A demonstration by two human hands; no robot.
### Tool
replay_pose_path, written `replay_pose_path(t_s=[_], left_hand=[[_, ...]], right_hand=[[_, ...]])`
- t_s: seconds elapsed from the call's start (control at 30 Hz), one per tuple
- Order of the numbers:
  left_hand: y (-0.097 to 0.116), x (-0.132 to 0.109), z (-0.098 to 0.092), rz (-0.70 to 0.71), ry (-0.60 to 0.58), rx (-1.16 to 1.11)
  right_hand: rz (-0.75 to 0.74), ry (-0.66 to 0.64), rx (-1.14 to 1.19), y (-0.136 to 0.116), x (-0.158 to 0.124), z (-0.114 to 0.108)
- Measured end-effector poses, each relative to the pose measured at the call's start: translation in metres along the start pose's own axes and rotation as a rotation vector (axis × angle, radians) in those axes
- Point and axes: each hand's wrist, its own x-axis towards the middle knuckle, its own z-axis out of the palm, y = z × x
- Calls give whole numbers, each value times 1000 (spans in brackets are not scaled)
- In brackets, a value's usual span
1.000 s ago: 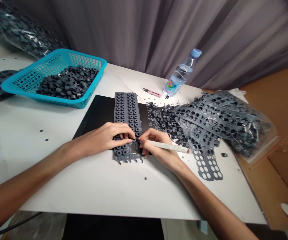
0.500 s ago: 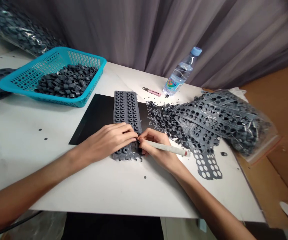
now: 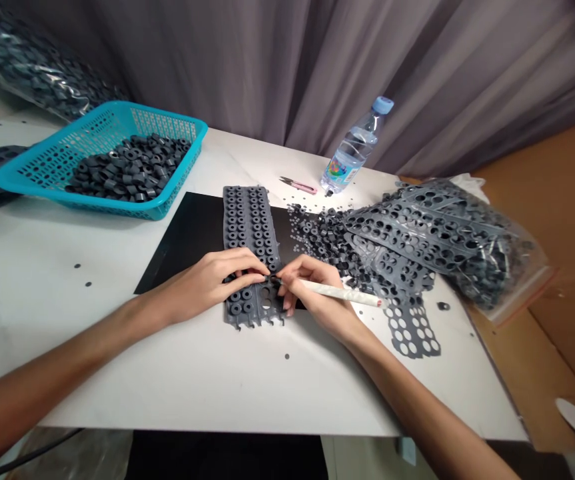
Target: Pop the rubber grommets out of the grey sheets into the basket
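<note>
A grey moulded rubber sheet (image 3: 247, 220) with rows of small ring-shaped bushings lies across a black mat (image 3: 182, 233). My left hand (image 3: 222, 277) rests over the sheet, thumb and forefinger pinched on a small dark rubber piece (image 3: 272, 277). Beside it, my right hand (image 3: 314, 287) grips a white pen-shaped tool (image 3: 344, 293) with a red mark at its rear end. That tool's tip is hidden at my fingertips, close to the dark piece. Below the fingers, the sheet has open holes on its right side and rings in place on its left.
A blue basket (image 3: 102, 193) of loose bushings stands at the left. To the right lie a heap of rubber bits (image 3: 332, 247), punched-out sheets (image 3: 412, 320) and a plastic bag (image 3: 502, 267) of scraps. Behind are pink thread snips (image 3: 300, 186) and a water bottle (image 3: 352, 150).
My left hand has drawn slightly left, uncovering more rings and an open hole near the sheet's lower end. My right hand still holds the white tool. The whole view has shifted slightly.
</note>
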Motion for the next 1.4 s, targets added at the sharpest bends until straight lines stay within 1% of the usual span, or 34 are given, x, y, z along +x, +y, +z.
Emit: replay_pose_path(t_s=[0.1,0.27,0.5,0.6,0.67,0.7,0.73,0.8,0.83,0.87,0.93,1.03,1.13,1.2,1.4], left_hand=[[-2,0,-1,10,-23,-9],[-4,0,0,5,-25,6],[0,0,0,9,-37,47],[3,-1,3,49,-24,96],[5,-1,7,91,27,116],[6,-1,10,84,81,111],[7,-1,12,49,151,89],[8,0,16,-71,281,-8],[7,1,17,-128,316,-62],[7,2,17,-165,321,-102],[5,5,16,-178,272,-117],[4,7,11,-150,186,-58],[4,7,7,-137,136,-45],[5,6,5,-132,115,-39],[6,2,4,-67,60,22]], right_hand=[[22,-15,-34,1,0,0],[9,-27,-88,2,-1,2],[5,-48,-106,3,-1,4],[-2,-38,-135,3,-2,5],[-13,-21,-189,1,-3,6],[-21,-16,-229,0,-3,6],[-28,-14,-270,0,-4,6],[-36,-13,-329,-1,-5,7],[-36,-10,-335,-2,-5,7],[-31,-3,-321,-2,-5,7],[-3,10,-255,-2,-4,7],[47,0,-149,-3,-2,6],[56,-37,-56,-2,-1,2],[45,-38,-27,-1,0,0],[-1,87,-82,0,3,-8]])
